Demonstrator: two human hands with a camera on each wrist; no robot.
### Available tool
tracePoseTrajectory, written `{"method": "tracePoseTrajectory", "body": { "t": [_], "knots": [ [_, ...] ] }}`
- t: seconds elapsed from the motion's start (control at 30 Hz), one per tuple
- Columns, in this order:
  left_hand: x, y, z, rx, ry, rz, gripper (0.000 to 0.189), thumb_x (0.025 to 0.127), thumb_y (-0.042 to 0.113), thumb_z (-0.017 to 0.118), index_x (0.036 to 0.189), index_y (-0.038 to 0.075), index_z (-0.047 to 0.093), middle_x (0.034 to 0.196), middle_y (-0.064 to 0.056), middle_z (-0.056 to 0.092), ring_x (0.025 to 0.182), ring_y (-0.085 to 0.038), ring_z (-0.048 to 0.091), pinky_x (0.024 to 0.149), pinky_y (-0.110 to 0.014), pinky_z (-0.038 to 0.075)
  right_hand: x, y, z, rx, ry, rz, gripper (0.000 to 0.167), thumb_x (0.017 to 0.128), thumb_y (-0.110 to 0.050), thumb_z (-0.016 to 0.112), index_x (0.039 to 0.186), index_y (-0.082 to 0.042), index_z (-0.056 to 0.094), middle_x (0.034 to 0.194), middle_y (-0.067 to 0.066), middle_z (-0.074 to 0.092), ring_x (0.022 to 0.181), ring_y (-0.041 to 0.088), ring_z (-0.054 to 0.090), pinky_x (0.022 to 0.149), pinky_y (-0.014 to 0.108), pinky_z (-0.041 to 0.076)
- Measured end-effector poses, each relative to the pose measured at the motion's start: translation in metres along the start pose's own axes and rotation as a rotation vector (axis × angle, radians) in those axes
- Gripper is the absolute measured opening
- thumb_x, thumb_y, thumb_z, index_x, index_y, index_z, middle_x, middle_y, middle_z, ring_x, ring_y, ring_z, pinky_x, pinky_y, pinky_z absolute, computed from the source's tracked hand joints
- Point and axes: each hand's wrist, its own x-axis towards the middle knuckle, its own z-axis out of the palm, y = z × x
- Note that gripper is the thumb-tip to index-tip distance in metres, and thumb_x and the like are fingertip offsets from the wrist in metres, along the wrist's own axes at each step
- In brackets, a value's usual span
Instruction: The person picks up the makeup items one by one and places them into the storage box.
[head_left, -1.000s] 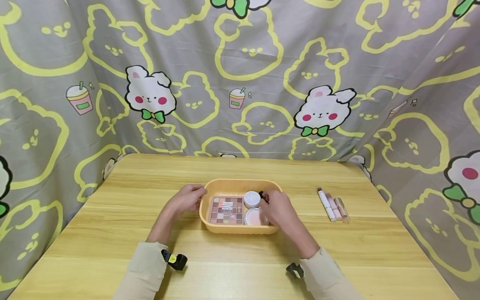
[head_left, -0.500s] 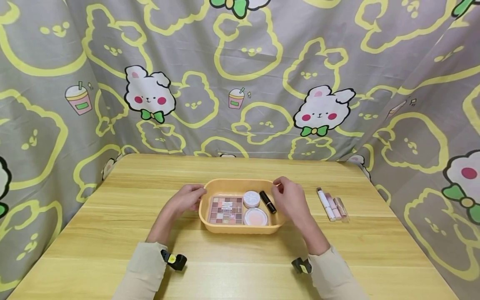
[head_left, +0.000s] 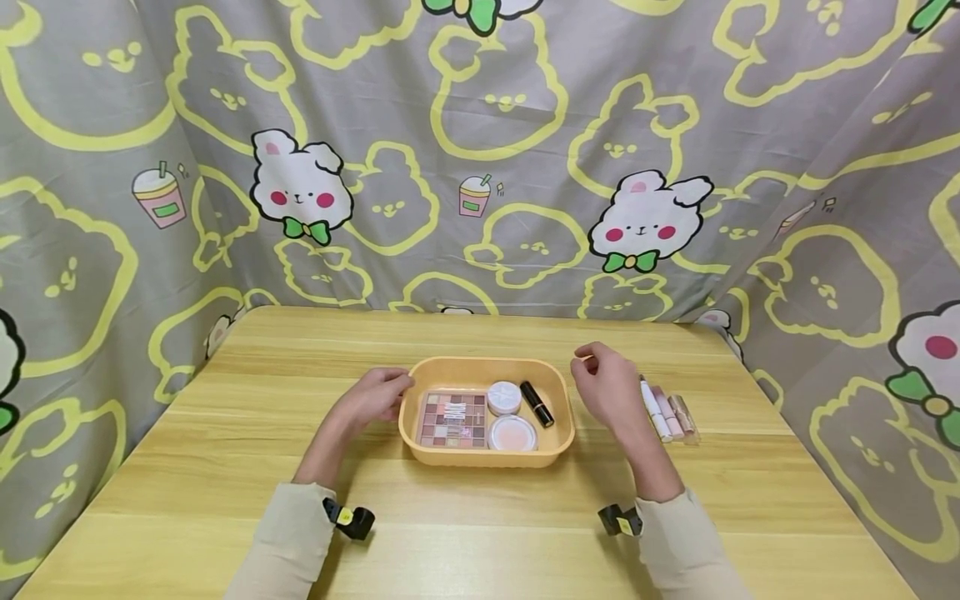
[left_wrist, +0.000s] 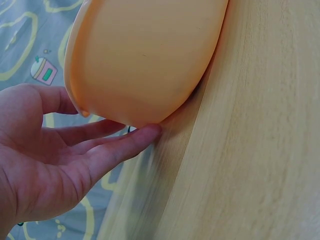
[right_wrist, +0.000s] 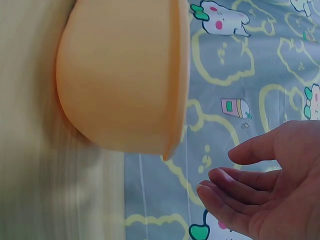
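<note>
An orange plastic basin point(head_left: 487, 458) stands mid-table. Inside lie an eyeshadow palette point(head_left: 453, 420), a round white container point(head_left: 504, 398), a clear-lidded round compact point(head_left: 513, 434) and a black lipstick tube point(head_left: 537, 404). My left hand point(head_left: 372, 396) touches the basin's left end; in the left wrist view its relaxed fingertips rest against the outer wall point(left_wrist: 145, 55). To the right of the basin hovers my right hand point(head_left: 609, 385), holding nothing, fingers loosely bent and apart from the rim. The right wrist view shows that same empty hand point(right_wrist: 270, 185) beside the basin wall point(right_wrist: 120, 75).
Three slim cosmetic tubes lie side by side at the right: a white one point(head_left: 657, 415), a pink one point(head_left: 668, 412) and a brownish one point(head_left: 683, 415). The wooden table point(head_left: 465, 533) backs onto a patterned grey curtain point(head_left: 390, 167).
My right hand let go of the black lipstick tube inside the basin, lifted out and moved right, past the rim, towards the three tubes. My left hand stayed at the basin's left end.
</note>
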Motion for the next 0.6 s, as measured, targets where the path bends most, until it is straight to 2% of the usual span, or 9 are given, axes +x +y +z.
{"method": "tracePoseTrajectory", "body": {
  "t": [0.17, 0.33, 0.47, 0.6],
  "knots": [
    [0.001, 0.000, 0.000, 0.002, -0.004, 0.004, 0.056, 0.106, 0.024, 0.044, 0.153, -0.006, 0.036, 0.140, -0.027, 0.055, 0.127, -0.035, 0.060, 0.094, -0.038, 0.058, 0.001, 0.005, -0.009, -0.006, 0.006, 0.026, 0.032, 0.100, -0.020, 0.053, 0.121, -0.003, 0.069, 0.099, 0.016, 0.074, 0.088, 0.030, 0.070, 0.076, 0.047, 0.053],
    [0.001, 0.000, 0.000, 0.007, 0.003, -0.001, 0.057, 0.106, 0.025, 0.045, 0.154, -0.005, 0.036, 0.139, -0.026, 0.056, 0.124, -0.032, 0.061, 0.091, -0.036, 0.058, 0.003, 0.009, -0.015, -0.030, 0.000, 0.063, 0.034, 0.100, -0.024, 0.052, 0.123, -0.005, 0.068, 0.103, 0.015, 0.074, 0.092, 0.031, 0.069, 0.075, 0.046, 0.052],
    [0.000, 0.000, -0.001, 0.006, 0.005, 0.002, 0.057, 0.106, 0.025, 0.045, 0.154, -0.006, 0.035, 0.138, -0.026, 0.057, 0.121, -0.030, 0.062, 0.090, -0.035, 0.059, 0.005, 0.012, -0.018, -0.032, -0.002, 0.067, 0.035, 0.100, -0.024, 0.052, 0.124, -0.004, 0.067, 0.103, 0.017, 0.073, 0.090, 0.031, 0.069, 0.074, 0.042, 0.054],
    [0.001, 0.000, -0.001, 0.002, 0.007, 0.001, 0.057, 0.106, 0.025, 0.045, 0.154, -0.005, 0.036, 0.138, -0.026, 0.057, 0.122, -0.030, 0.062, 0.091, -0.035, 0.058, 0.006, 0.015, -0.020, -0.032, 0.006, 0.068, 0.035, 0.100, -0.023, 0.053, 0.124, -0.003, 0.067, 0.102, 0.018, 0.073, 0.090, 0.032, 0.069, 0.075, 0.044, 0.055]
  ]
}}
